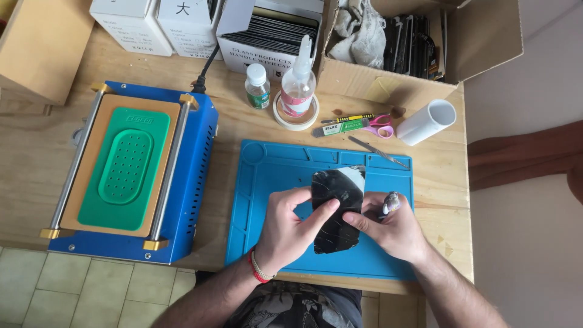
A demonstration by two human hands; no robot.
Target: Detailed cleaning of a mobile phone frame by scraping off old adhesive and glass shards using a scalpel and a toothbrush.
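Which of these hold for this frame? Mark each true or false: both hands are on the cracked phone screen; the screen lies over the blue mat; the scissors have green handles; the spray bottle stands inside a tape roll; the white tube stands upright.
1. Both the left hand and the right hand touch the cracked phone screen. True.
2. The screen is over the blue mat. True.
3. The scissors have green handles. False: they are pink.
4. The spray bottle stands inside the tape roll. True.
5. The white tube stands upright. False: it lies tilted on the wooden table.
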